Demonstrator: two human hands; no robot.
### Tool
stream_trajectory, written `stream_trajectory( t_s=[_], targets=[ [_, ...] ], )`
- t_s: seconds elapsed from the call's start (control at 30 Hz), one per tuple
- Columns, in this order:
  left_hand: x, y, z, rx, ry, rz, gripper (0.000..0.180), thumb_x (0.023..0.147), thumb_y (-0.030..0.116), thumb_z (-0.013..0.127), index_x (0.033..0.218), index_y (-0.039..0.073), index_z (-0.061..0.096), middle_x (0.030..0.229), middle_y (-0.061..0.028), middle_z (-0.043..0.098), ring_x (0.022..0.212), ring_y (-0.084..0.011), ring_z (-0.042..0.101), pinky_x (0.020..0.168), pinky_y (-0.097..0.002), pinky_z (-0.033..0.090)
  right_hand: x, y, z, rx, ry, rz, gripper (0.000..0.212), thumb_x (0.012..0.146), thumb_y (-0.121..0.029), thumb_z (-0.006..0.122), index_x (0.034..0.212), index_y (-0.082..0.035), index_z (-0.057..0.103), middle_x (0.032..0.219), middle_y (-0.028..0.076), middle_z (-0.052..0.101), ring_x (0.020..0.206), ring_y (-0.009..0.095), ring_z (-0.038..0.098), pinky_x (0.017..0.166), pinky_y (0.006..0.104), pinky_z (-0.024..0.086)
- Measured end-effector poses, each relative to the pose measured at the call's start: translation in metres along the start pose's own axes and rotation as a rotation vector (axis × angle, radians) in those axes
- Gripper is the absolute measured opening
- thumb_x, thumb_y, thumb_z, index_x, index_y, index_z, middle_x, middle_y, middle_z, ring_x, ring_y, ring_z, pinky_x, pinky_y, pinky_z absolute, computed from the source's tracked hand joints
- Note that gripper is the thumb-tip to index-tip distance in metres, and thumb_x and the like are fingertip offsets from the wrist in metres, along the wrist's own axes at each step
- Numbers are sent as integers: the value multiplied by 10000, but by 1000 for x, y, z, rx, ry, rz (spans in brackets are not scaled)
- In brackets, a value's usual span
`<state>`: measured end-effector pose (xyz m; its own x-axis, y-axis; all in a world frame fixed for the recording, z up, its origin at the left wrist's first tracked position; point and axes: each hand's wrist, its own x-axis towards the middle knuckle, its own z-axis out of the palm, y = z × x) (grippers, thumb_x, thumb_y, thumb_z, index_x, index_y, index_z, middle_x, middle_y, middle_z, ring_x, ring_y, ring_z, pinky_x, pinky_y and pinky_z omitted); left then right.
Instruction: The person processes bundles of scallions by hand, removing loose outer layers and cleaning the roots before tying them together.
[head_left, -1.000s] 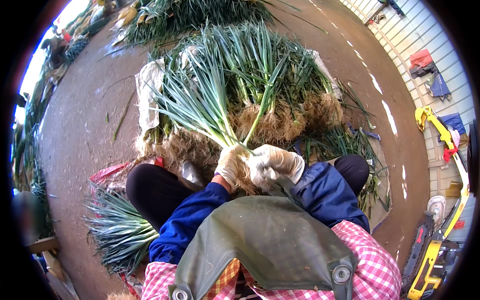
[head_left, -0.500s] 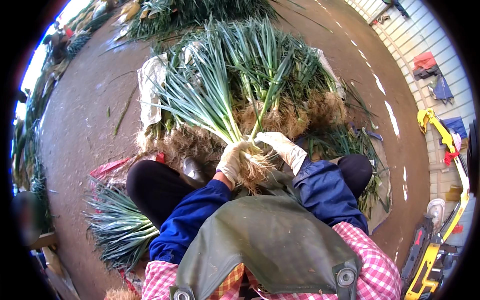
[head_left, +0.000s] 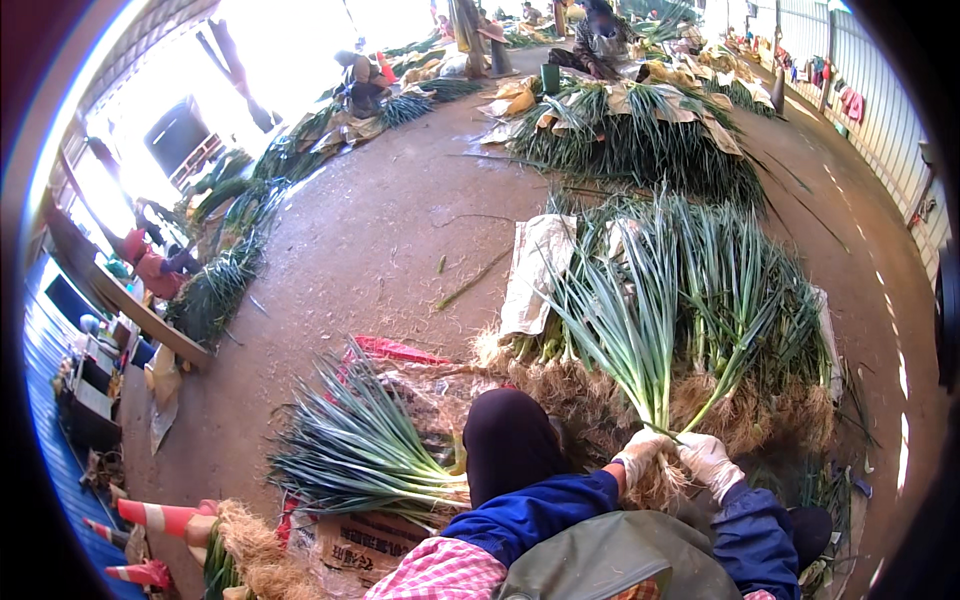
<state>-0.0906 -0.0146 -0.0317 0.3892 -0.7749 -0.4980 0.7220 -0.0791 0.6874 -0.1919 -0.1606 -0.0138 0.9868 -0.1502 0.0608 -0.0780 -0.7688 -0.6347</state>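
Observation:
My left hand (head_left: 645, 452), in a pale glove, is closed round a bunch of green onions (head_left: 645, 345) just above its roots. The leaves fan out away from me, and the stringy roots hang below the fist. Beside it my right hand (head_left: 710, 465), also gloved, is closed at the base of a single green onion stalk (head_left: 722, 388) that slants off to the right. Its fingertips are partly hidden where the two hands meet. Directly beyond lies a large heap of green onions (head_left: 765, 290), its tan roots toward me.
Another green onion bunch (head_left: 375, 455) lies on a printed plastic sack (head_left: 365, 545) at my left, near red-and-white cones (head_left: 160, 516). A white sack (head_left: 540, 270) edges the heap. More green onions (head_left: 640, 140) are piled beyond. People sit farther off, one in red (head_left: 155, 265).
My view has swung left and up, so hands and heap appear farther right and other people come into sight. Both hands keep their hold on the green onions.

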Motion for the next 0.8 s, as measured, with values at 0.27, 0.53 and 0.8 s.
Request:
stream_trajectory(
  t_s=[0.27,0.53,0.8],
  targets=[
    [5,-14,-6,-315,25,-80,164,776,106,661,873,-13,602,714,-124,626,598,-234,622,552,-349,543,-43,-50,-84,804,576,483,224,932,-285,535,833,-85,545,757,17,646,518,36,476,440,169,390],
    [-21,32,3,-556,-146,-307,156,854,149,587,848,-6,576,716,-121,614,605,-243,609,565,-365,526,-50,31,-13,1234,439,856,612,993,-462,291,1215,31,577,1171,141,640,1041,228,618,934,335,443],
    [-8,13,11,-435,-80,-130,221,804,107,615,964,-46,612,730,-109,614,640,-239,606,632,-354,525,29,28,11,1734,352,431,505,1020,-347,344,1342,29,441,1154,89,649,938,165,649,716,313,549]
  ],
)
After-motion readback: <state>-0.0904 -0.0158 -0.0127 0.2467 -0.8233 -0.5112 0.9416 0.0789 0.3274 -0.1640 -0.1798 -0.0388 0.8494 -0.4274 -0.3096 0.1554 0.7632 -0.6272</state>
